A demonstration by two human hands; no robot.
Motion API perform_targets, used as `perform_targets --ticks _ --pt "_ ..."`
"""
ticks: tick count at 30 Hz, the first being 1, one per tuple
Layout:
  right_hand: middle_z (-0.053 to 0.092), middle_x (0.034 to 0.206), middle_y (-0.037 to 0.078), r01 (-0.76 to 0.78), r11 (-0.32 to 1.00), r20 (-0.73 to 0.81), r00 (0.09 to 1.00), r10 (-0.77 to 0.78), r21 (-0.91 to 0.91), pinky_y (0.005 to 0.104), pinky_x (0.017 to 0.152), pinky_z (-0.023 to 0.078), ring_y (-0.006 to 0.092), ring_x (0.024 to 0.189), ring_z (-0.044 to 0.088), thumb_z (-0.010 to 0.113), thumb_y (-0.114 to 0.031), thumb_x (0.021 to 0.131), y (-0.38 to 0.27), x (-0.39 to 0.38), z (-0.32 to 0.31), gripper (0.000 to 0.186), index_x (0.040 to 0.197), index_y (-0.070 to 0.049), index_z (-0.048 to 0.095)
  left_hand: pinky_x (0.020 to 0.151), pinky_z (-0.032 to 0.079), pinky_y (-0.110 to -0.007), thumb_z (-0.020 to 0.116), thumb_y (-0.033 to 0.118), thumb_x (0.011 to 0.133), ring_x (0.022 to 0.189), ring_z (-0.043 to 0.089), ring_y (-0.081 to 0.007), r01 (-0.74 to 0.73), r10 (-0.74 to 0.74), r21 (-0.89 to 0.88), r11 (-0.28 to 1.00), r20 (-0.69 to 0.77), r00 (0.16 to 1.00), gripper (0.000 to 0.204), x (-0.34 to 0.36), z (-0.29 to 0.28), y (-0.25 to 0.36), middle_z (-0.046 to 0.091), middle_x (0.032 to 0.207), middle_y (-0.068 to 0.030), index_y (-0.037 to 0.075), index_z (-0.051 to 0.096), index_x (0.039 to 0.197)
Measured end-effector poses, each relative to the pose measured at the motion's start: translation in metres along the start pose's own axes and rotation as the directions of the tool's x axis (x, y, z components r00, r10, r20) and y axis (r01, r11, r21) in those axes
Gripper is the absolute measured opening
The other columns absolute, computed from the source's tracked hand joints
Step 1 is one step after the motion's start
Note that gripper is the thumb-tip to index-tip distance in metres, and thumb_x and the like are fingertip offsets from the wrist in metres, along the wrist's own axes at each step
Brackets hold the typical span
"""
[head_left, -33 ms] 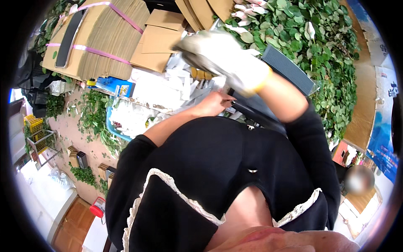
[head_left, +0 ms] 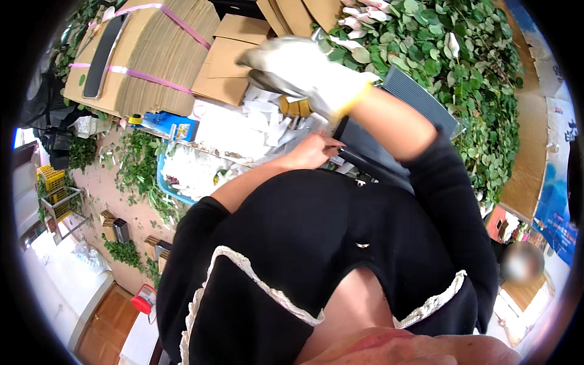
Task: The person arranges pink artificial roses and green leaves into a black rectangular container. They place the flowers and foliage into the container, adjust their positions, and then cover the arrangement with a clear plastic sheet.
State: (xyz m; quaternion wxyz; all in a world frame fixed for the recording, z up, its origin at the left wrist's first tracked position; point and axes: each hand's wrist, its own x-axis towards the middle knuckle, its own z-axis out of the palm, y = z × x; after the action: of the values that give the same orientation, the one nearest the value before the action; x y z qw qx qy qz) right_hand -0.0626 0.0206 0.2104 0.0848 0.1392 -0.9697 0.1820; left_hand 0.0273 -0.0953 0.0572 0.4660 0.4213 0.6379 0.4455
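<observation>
My right hand [head_left: 298, 70] wears a white work glove with grey fingers and a yellow cuff. Raised over the worktop, it points left toward the folded cardboard; its fingers are stretched out and slightly apart, with nothing visible in them. My bare left hand [head_left: 313, 151] is low in front of my black top, beside the edge of a black tray-like object [head_left: 389, 167]. Its fingers are bent and drawn together at that edge, and what they hold, if anything, is hidden. White paper strips [head_left: 263, 118] lie scattered between the two hands.
Strapped flat cardboard [head_left: 155, 58] is stacked at the far left, with folded brown boxes [head_left: 228, 61] beside it. Leafy green stems [head_left: 438, 79] are heaped at the right, near a ribbed grey panel [head_left: 420, 100]. A blue-rimmed bin [head_left: 163, 179] of white scraps stands at the left.
My gloved right hand has shifted left and slightly up, with its forearm following. The left hand stays in nearly the same place.
</observation>
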Motion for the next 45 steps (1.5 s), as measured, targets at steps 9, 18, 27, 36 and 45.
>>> perform_targets --ticks 9,18,27,36,45 --pt "0.067 0.086 0.007 0.137 0.968 -0.145 0.975 -0.170 -0.212 0.0380 0.068 0.056 0.0264 0.085 0.068 0.059 -0.016 0.079 0.017 -0.032 0.015 0.012 0.084 -0.007 0.066 0.118 0.012 -0.056 0.062 0.013 0.087 0.095 0.067 -0.0299 -0.048 0.047 0.087 0.995 0.008 0.999 0.024 0.005 0.002 -0.009 0.072 0.092 -0.0134 0.010 0.072 0.109" --pt "0.055 0.064 -0.006 -0.911 -0.174 0.823 0.241 0.514 0.375 0.0206 0.045 0.034 0.0022 0.058 0.049 0.072 -0.025 0.084 0.024 -0.286 -0.143 0.024 0.076 -0.006 0.058 0.120 0.012 -0.050 0.056 0.003 0.089 0.088 0.068 -0.0256 -0.055 0.058 0.118 0.992 -0.024 0.998 0.027 0.003 0.001 -0.011 0.072 0.091 -0.0107 0.012 0.070 0.110" --pt "0.060 0.065 -0.001 -0.880 -0.176 0.721 0.231 0.653 0.442 0.0199 0.047 0.039 0.0048 0.054 0.052 0.076 -0.031 0.083 0.041 -0.263 -0.029 0.027 0.083 -0.008 0.061 0.120 0.012 -0.050 0.058 -0.001 0.087 0.097 0.069 -0.0218 -0.059 0.063 0.135 0.989 -0.025 0.998 0.031 0.002 -0.002 -0.014 0.073 0.099 -0.0077 0.016 0.071 0.110" --pt "0.058 0.063 0.002 -0.929 -0.048 0.690 0.238 0.684 0.368 0.0239 0.049 0.042 0.0082 0.055 0.053 0.074 -0.030 0.085 0.045 -0.269 -0.024 0.031 0.078 -0.006 0.055 0.117 0.026 -0.046 0.063 -0.001 0.077 0.115 0.055 -0.0224 -0.293 0.173 0.565 0.771 0.258 0.951 0.036 0.020 -0.040 0.023 0.061 0.114 -0.0050 0.019 0.075 0.104" --pt "0.071 0.088 0.016 -0.574 0.814 0.762 0.490 0.424 -0.084 0.0416 0.073 0.054 0.0338 0.084 0.068 0.062 -0.035 0.084 0.051 -0.220 -0.073 0.029 0.097 -0.012 0.073 0.096 0.044 -0.040 0.064 0.012 0.077 0.109 0.053 -0.0304 -0.516 0.161 0.445 0.732 0.623 0.766 0.016 0.111 -0.039 0.077 0.062 0.114 -0.0087 0.005 0.064 0.091"
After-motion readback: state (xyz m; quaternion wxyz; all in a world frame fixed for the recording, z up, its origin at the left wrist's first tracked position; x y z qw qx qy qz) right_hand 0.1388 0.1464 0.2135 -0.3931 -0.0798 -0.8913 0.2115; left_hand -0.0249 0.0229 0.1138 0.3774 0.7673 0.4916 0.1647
